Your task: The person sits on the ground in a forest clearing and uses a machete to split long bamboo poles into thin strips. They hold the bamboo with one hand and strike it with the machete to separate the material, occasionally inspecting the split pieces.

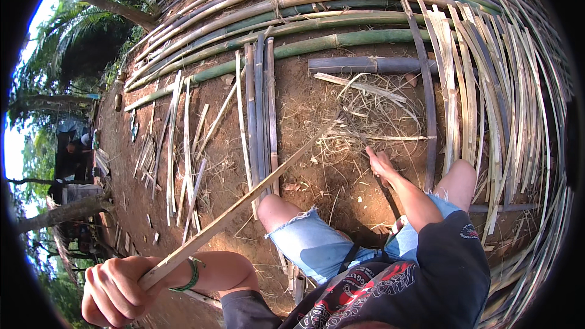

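Note:
A long split bamboo strip (244, 202) runs slantwise from the lower left up to the middle of the view. My left hand (116, 289) is wrapped round its near end, with a green cord bracelet at the wrist. My right hand (380, 165) is closed on a slim knife (355, 129), its dark blade pointing toward the far tip of the strip. Whether blade and strip touch, I cannot tell. A dark length under my right forearm may be the knife's handle or a shadow. Thin curled bamboo shavings (347, 149) lie on the ground around the strip's tip.
Whole bamboo poles (353, 38) lie across the far side. Many split strips (460, 79) are piled at the right, more strips (173, 146) at the left. Upright slats (261, 109) lie left of the shavings. A dark bamboo section (365, 64) rests beyond them. Trees (109, 3) stand far left.

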Demonstrator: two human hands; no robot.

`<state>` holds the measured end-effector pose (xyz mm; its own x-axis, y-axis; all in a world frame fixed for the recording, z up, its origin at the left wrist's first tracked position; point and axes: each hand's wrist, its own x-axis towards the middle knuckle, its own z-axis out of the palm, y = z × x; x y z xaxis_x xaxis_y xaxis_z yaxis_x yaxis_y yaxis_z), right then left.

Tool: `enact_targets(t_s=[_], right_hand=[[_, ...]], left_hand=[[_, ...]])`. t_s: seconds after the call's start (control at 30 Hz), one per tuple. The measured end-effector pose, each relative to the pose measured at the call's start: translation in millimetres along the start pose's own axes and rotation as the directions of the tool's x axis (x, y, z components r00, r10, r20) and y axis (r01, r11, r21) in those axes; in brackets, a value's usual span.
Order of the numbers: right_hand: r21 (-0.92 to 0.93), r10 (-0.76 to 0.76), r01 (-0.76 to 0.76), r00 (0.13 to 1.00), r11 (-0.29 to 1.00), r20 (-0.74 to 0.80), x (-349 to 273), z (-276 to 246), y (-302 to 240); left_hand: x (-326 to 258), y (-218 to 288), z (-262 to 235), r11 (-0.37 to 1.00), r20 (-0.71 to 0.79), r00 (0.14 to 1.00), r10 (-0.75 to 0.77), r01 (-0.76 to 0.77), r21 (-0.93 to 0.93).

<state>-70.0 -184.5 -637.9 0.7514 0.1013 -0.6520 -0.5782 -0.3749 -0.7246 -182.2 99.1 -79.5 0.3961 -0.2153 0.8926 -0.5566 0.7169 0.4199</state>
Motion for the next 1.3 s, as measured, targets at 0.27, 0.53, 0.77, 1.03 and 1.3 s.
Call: enact_targets(t_s=[0.27,0.53,0.77,1.03,1.3], right_hand=[[-0.068,-0.736,0.745,0.666,0.664,0.122,-199.3,31.4,-111.7],[-0.181,-0.997,0.983,0.012,-0.002,0.077,-294.8,-1.8,-157.7],[0.139,-0.478,0.458,0.831,0.878,0.283,-260.7,-13.0,-122.6],[-0.018,-0.792,0.797,0.603,0.604,0.095,-246.6,-3.7,-92.5],[-0.327,-0.938,0.885,0.345,0.332,-0.018,-209.3,1.7,-84.1]], left_hand=[[8.8,-19.8,20.0,0.952,-0.122,0.98,0.158,-0.119,0.283],[16.8,-58.5,26.3,0.984,0.301,0.953,-0.029,0.08,-0.159],[25.2,-55.9,64.2,0.995,0.386,0.917,-0.098,0.104,0.005],[20.4,-67.3,59.7,0.999,0.337,0.941,-0.03,0.039,-0.02],[21.8,-70.3,65.1,0.957,0.113,0.991,0.076,-0.104,0.271]])
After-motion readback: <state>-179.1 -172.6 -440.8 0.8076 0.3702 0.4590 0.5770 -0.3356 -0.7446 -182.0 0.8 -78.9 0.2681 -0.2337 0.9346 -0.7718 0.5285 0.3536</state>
